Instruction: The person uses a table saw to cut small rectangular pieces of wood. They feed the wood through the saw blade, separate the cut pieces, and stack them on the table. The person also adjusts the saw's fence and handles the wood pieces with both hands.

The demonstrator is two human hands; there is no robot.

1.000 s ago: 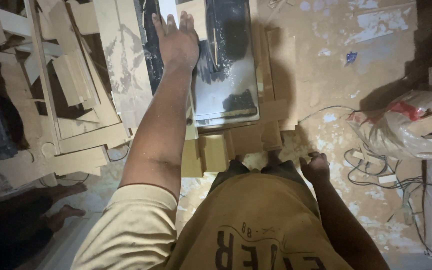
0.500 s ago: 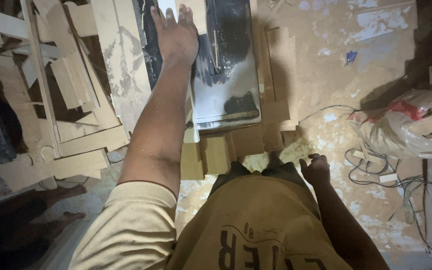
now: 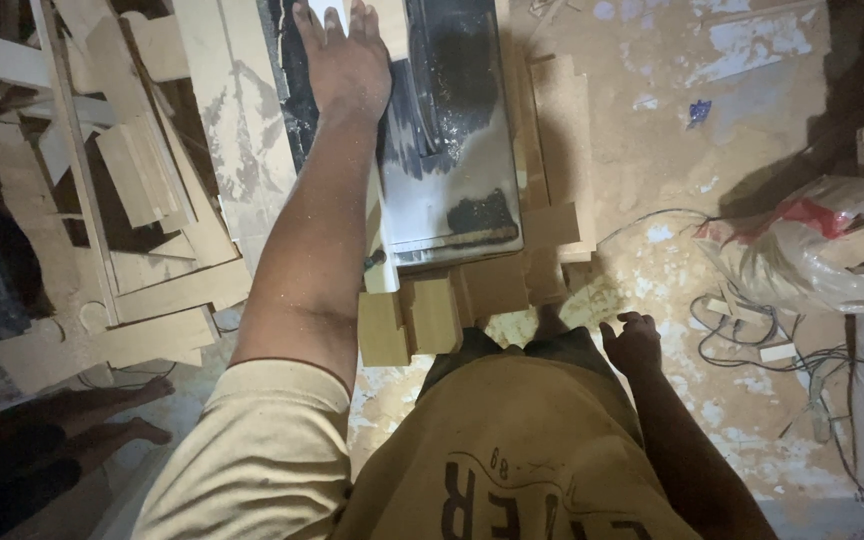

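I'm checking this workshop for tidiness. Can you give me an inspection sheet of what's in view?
Surface: dusty grey metal saw table, dark patches, sawdust.
Job's things: pale flat board piece under the left hand, mostly out of frame.
Clutter: tan wooden offcut blocks at the table's near edge; stacked plywood strips left.
Hands: left hand flat on the table; right hand hanging free, empty.
Cables: tangled white cables on floor, right.
Surroundings: crumpled plastic sack; dusty concrete floor.

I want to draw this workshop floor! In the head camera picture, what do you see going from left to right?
Pile of wooden boards and offcuts → left hand flat on the saw table → metal saw table → right hand hanging free → tangled cables → plastic bag of scraps.
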